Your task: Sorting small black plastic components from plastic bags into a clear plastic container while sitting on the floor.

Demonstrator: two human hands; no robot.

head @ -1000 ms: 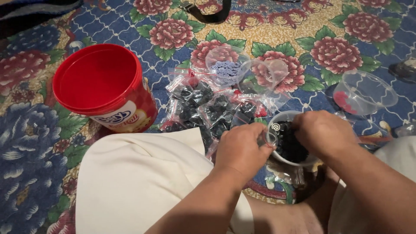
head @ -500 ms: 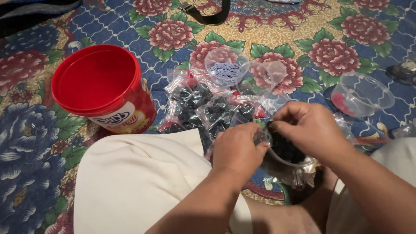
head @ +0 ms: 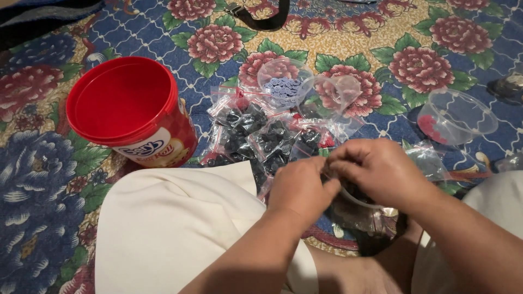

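My left hand [head: 301, 188] and my right hand [head: 376, 170] meet over a clear round cup [head: 355, 200] holding small dark pieces, which sits between my knees. Both hands pinch something small at the point where their fingers touch; it is hidden by the fingers. Just beyond the hands lies a heap of small clear zip bags [head: 261, 136] filled with dark pieces, some with red seal strips.
A red plastic bucket [head: 131, 111], open and empty-looking, stands at the left on the flowered carpet [head: 414, 65]. Clear cups lie farther back: one with bluish pieces [head: 283, 81], one with red pieces [head: 455, 117]. My cream-clad knee [head: 174, 228] fills the foreground. A black strap [head: 261, 16] lies at the top.
My right hand has lifted out of the cup and moved left to join my left hand above its rim. The view has shifted slightly.
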